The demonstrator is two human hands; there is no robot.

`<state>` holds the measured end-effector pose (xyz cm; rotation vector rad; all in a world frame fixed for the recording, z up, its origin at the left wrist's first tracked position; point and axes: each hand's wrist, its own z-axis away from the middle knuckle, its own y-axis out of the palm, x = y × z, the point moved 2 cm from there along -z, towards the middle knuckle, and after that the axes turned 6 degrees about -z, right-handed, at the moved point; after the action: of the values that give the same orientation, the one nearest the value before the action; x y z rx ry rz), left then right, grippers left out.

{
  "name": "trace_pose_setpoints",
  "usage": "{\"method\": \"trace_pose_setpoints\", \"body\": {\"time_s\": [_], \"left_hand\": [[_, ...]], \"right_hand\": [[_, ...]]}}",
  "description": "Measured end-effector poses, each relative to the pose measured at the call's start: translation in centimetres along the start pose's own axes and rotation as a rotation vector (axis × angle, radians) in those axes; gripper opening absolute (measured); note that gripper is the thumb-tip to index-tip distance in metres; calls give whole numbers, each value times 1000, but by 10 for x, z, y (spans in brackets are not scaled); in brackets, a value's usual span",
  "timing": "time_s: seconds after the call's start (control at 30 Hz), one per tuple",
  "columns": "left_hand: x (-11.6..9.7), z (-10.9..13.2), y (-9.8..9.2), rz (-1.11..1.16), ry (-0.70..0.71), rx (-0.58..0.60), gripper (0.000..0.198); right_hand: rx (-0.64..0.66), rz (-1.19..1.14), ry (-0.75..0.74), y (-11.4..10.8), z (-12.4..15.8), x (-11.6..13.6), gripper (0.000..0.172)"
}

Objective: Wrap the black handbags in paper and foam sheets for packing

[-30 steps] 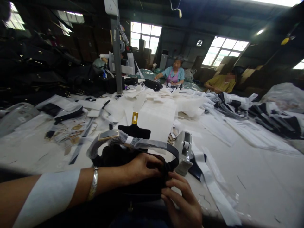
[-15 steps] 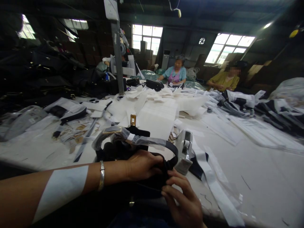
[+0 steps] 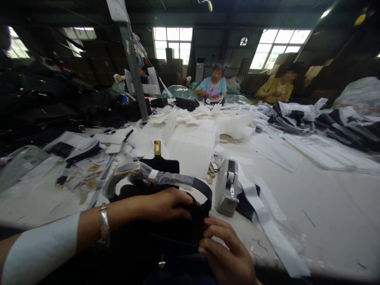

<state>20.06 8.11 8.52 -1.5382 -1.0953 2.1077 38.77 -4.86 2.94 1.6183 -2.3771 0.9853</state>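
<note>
A black handbag (image 3: 175, 229) stands at the table's front edge. Its arched handle (image 3: 178, 180) is partly wrapped in clear film. Behind the handle, the bag's flap (image 3: 168, 164) lies open with a gold clasp plate (image 3: 157, 148) on its tab. My left hand (image 3: 169, 204) reaches across the bag's opening, with fingers curled over the dark edge and fingertips hidden. With bent fingers, my right hand (image 3: 227, 245) pinches the bag's right side below the handle's end. Close by on the right stands a grey tape dispenser (image 3: 228, 188).
White paper sheets (image 3: 192, 138) pile across the table's middle. Cardboard scraps (image 3: 92, 172) lie at left, beside a heap of black bags (image 3: 35, 103). A metal post (image 3: 136, 75) rises behind. Two people (image 3: 212, 85) sit across the table; wrapped black pieces (image 3: 297, 116) lie at right.
The view has shifted, so the table and bag appear slightly further left. My left hand has moved left a little along the bag's opening. My right hand stays at the bag's side.
</note>
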Motion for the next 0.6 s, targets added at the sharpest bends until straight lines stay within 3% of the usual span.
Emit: {"method": "trace_pose_setpoints", "body": {"time_s": [0.3, 0.6], "left_hand": [[4, -4, -1, -80, -86, -22, 19], [9, -1, 7, -12, -205, -66, 33]], "right_hand": [[-26, -16, -3, 0, -5, 0, 10], [-53, -30, 3, -2, -9, 1, 9]]}}
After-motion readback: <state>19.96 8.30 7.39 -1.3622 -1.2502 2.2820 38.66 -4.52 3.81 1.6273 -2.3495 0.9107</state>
